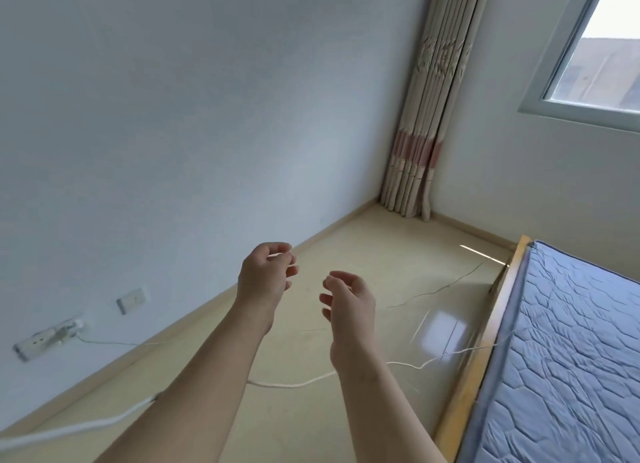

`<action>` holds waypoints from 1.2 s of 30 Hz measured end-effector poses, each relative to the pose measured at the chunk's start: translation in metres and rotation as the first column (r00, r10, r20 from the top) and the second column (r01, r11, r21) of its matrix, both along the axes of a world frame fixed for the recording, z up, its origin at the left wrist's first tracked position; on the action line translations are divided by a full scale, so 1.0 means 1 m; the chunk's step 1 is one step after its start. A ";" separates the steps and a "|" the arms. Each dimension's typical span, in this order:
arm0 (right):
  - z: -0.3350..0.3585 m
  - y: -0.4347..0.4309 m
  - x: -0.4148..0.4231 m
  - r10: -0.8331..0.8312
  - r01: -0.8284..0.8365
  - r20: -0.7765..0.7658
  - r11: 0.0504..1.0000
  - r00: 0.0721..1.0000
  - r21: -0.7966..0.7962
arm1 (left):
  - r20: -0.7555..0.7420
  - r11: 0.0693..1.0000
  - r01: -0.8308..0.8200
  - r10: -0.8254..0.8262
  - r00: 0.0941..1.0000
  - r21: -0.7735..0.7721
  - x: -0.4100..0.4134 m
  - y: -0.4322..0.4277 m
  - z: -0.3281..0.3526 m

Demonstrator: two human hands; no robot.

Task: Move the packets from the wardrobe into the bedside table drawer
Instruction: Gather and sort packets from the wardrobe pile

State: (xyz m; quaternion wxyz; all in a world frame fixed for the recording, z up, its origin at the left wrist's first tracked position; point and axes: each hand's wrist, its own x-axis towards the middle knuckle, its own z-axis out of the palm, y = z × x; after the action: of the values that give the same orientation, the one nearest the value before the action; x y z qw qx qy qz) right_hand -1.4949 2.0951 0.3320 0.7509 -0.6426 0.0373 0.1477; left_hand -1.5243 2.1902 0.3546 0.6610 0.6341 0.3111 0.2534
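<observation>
The left hand (265,277) and right hand (349,301) are held out in front, fingers loosely curled, holding nothing. No packets, wardrobe or bedside table are in view (only a blue quilted mattress (568,358) and a thin white cable (287,385) across the glossy beige floor (346,241)). The likely step is walking to the wardrobe, so it is best to step over the cable and keep the hands free.

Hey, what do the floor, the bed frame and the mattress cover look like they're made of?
Floor: probably glazed tile or polished stone, cream, glossy; it mirrors the window light. Bed frame: looks like light varnished wood, though grain is not clear. Mattress: blue quilted fabric, stitched wavy lines, slight sheen.
</observation>
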 end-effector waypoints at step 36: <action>-0.011 -0.031 0.730 -0.463 0.464 0.036 0.884 0.886 -0.053 | 0.073 0.794 0.606 -0.603 0.794 -0.036 0.790 -0.042 -0.011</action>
State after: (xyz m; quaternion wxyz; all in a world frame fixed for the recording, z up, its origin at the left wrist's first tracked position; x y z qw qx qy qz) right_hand -0.7646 2.0640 0.3211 0.7452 -0.6390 0.1857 -0.0441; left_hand -0.7343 2.1483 0.3432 0.7342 0.6731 0.0802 0.0382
